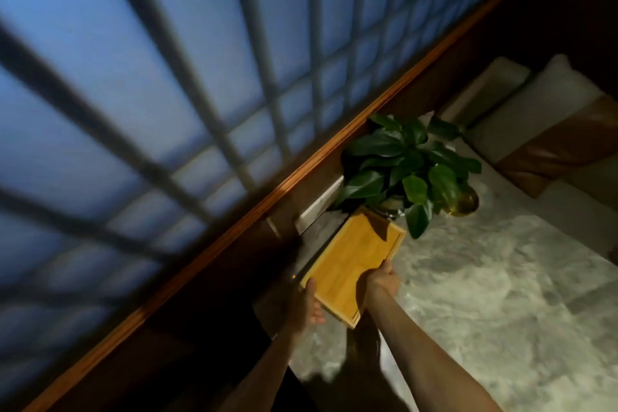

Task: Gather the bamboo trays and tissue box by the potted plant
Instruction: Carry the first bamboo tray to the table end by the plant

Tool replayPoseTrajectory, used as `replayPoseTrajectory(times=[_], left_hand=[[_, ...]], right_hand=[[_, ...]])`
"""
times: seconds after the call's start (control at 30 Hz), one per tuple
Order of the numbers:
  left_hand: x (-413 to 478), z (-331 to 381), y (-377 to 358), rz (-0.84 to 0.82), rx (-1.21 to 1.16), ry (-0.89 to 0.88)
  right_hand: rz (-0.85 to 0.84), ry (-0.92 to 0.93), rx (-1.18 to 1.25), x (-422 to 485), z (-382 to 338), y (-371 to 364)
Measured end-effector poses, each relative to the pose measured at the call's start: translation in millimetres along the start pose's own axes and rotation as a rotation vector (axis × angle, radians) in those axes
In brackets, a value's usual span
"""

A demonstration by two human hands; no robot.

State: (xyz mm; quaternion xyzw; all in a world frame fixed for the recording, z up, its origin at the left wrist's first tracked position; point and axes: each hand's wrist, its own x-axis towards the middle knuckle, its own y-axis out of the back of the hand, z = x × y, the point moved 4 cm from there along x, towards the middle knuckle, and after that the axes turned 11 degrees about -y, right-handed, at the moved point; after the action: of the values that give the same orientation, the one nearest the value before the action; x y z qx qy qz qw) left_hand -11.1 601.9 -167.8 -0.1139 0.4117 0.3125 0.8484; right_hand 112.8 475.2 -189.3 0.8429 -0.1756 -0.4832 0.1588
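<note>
A rectangular bamboo tray (352, 266) is held low over the marble tabletop, its far end close to the potted plant (406, 170). My left hand (309, 303) grips the tray's near left edge. My right hand (384, 279) holds its right long edge, thumb over the rim. The plant has broad dark green leaves, and one leaf hangs over the tray's far corner. No tissue box shows in the head view.
The marble table (495, 294) spreads to the right. A brass-coloured bowl (466, 202) sits beside the plant. A wooden ledge (234, 227) under a gridded window runs along the left. Cushions (535, 130) lie at the back right.
</note>
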Motion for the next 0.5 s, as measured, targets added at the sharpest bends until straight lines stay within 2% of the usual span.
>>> replayPoseTrajectory(times=[0.1, 0.17, 0.27, 0.33, 0.5], left_hand=[[22, -9, 13, 0.062, 0.036, 0.109], [34, -8, 20, 0.112, 0.076, 0.111], [49, -14, 30, 0.146, 0.336, 0.086], [57, -16, 36, 0.150, 0.427, 0.083], [60, -16, 41, 0.113, 0.302, 0.126]], right_hand=[[-0.009, 0.026, -0.035, -7, -6, -21], [-0.003, 0.026, -0.037, -4, -1, -29], [0.028, 0.037, -0.085, 2, 1, -34], [0.038, 0.032, -0.123, 5, 3, -32], [-0.002, 0.024, -0.155, 10, -5, -26]])
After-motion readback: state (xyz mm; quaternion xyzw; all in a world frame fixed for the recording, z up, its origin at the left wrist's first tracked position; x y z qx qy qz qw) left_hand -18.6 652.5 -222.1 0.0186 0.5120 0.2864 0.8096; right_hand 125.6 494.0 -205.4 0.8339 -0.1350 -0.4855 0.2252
